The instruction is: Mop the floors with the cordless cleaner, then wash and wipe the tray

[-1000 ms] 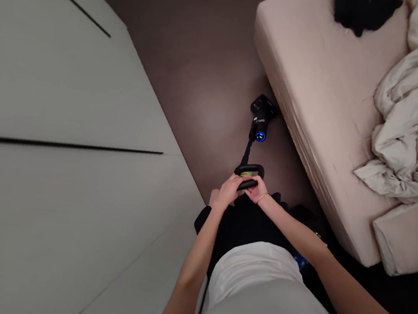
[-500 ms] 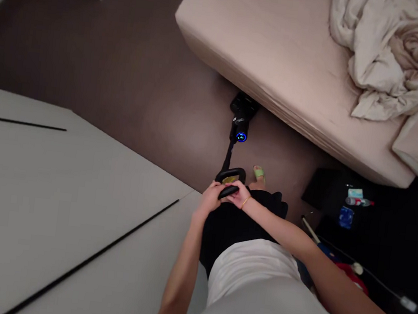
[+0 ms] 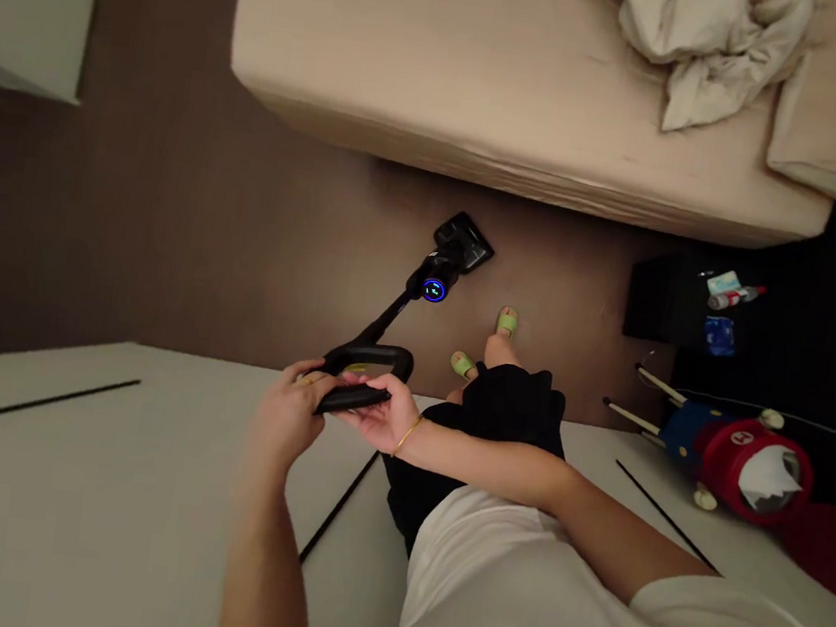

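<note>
A long, stiff vacuum [image 3: 420, 299] is held by its looped handle in both the left hand [image 3: 290, 422] and right hand [image 3: 382, 415], closed around it. Its heavy head is rested on the floor [image 3: 206, 249] near the bed [image 3: 490, 80].

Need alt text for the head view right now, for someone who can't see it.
Both hands, left hand and right hand, grip the looped handle of a black stick vacuum, whose floor head sits on the brown floor near the edge of a beige bed. A crumpled sheet lies on the bed.
</note>
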Demonstrator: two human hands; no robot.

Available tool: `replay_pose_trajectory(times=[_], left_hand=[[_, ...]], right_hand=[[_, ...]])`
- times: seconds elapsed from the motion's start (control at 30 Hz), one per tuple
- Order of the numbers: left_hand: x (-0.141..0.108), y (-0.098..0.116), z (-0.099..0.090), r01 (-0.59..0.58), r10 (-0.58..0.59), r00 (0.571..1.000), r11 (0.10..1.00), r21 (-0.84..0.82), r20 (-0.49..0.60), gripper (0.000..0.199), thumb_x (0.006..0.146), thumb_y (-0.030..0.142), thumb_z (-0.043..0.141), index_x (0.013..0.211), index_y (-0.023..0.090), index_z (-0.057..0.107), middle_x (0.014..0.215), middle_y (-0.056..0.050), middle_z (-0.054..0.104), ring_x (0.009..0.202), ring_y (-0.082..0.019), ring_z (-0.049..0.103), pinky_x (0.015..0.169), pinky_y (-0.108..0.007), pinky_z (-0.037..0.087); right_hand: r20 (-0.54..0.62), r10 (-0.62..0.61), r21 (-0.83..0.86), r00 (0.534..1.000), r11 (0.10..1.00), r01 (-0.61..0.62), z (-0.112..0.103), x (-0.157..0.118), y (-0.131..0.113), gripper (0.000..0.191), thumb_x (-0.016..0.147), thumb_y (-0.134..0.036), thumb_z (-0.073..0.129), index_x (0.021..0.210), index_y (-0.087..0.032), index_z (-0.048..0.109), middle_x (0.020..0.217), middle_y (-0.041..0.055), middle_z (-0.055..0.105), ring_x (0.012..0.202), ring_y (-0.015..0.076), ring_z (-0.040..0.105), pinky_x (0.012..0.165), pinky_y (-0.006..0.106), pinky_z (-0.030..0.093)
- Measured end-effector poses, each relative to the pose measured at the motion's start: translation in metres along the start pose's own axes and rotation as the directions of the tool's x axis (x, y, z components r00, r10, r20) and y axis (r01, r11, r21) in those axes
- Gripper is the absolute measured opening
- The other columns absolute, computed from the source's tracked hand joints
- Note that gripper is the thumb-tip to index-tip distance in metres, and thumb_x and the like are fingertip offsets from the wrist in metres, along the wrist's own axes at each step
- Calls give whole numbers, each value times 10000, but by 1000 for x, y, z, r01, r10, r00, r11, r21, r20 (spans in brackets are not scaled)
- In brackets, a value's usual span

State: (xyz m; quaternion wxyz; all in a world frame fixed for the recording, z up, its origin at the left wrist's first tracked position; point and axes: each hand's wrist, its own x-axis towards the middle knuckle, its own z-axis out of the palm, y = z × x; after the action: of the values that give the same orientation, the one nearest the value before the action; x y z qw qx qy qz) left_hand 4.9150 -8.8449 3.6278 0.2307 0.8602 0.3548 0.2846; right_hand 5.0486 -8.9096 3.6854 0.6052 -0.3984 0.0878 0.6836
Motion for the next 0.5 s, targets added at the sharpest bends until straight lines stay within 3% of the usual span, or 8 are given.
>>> replay_pose_trajectory(times=[0.17,0.37,0.5], left_hand=[[68,13,-14,-231,237,955,971,-55,176,456,647,43,440,976,226,698,1001,-62,719,1246,-275,483,1032,-436,432],[159,50,-44,-463,469,818,881,-101,332,497,665,0,395,1015,203,683,1045,-40,709,1181,-218,546,1111,-450,355],[216,73,-51,-529,531,765,841,-115,365,479,681,-27,372,981,192,673,1021,-42,705,1222,-209,506,1110,-450,354]], right_hand=[[-8,-101,95,995,990,101,11,-8,-42,157,762,-94,493,864,-139,604,860,60,713,796,172,680,911,435,542],[33,-225,254,974,944,210,41,-13,-98,139,752,-94,501,849,-156,579,871,59,713,831,179,685,901,434,547],[29,-315,331,949,898,288,58,-15,-138,116,760,-97,492,821,-157,570,867,59,710,828,173,686,894,403,548]])
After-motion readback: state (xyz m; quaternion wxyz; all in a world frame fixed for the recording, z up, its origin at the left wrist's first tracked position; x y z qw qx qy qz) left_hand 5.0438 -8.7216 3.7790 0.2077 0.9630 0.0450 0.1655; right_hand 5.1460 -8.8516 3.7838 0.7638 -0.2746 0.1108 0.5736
